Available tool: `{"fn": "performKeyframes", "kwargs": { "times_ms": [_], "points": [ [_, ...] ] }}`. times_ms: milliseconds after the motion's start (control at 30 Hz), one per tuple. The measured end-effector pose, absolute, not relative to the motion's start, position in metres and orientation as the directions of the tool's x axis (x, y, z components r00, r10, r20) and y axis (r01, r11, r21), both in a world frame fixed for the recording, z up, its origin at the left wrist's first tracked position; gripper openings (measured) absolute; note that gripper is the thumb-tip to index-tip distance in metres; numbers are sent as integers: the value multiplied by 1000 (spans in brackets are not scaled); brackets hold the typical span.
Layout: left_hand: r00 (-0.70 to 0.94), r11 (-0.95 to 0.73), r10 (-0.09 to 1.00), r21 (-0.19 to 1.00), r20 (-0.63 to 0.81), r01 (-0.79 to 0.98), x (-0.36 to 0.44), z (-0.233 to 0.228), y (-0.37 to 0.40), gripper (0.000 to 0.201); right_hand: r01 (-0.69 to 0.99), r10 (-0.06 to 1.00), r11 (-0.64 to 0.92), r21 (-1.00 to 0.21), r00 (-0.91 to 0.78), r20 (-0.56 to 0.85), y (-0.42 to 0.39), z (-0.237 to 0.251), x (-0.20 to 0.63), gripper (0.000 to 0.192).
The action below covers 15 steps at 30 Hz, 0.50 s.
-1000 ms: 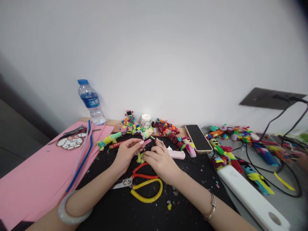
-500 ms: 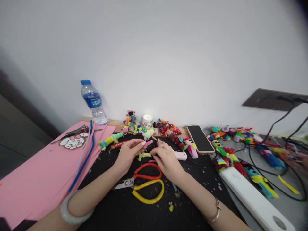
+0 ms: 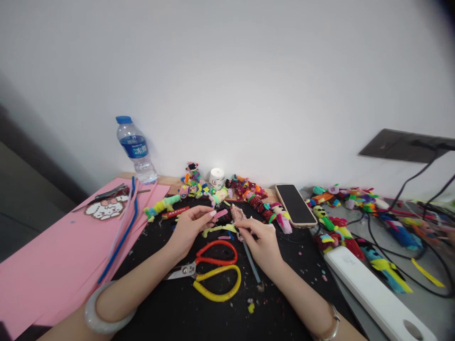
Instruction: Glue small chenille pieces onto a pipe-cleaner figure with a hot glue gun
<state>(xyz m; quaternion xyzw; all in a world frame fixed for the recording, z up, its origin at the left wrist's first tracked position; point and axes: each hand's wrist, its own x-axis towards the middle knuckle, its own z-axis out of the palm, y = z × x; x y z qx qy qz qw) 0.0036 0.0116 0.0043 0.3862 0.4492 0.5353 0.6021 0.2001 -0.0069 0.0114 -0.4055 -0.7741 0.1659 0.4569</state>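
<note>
My left hand (image 3: 190, 227) pinches a small fuzzy pink strip (image 3: 220, 214) between thumb and fingertips. To its right my right hand (image 3: 261, 239) has thumb and forefinger pressed together; what they hold, if anything, is too small to make out. A pale yellow-green fuzzy strip (image 3: 220, 229) lies on the black mat just below the fingertips. Behind the right hand is a pinkish, smeared object (image 3: 237, 214), partly covered. Below the hands rest scissors (image 3: 216, 270) with one red and one yellow handle. A thin grey-blue stick (image 3: 251, 263) lies beside the right hand.
Fuzzy figures (image 3: 247, 189) line the back, near a small white tub (image 3: 217, 178). A phone (image 3: 295, 206) and a long white device (image 3: 377, 293) lie right, with cables behind. Pink sheets (image 3: 71, 255) cover the left, holding blue strips (image 3: 122, 237); a water bottle (image 3: 137, 149) leans on the wall.
My right hand has moved slightly right and down, away from the left, uncovering the grey-blue stick and more of the yellow-green strip. My left hand still holds the pink strip.
</note>
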Motion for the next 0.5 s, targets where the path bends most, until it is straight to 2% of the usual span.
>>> {"fn": "performKeyframes", "kwargs": {
  "times_ms": [133,333,500],
  "points": [
    [68,177,984,924,-164,-339,3,5,10,25,482,733,667,-568,-289,616,-10,9,196,16],
    [270,344,930,856,-251,-386,4,5,5,24,471,655,744,-475,-371,658,-11,4,196,16],
    [296,383,914,826,-276,-413,6,5,5,21,460,653,750,-475,-404,641,-11,2,196,15]
  ]
}}
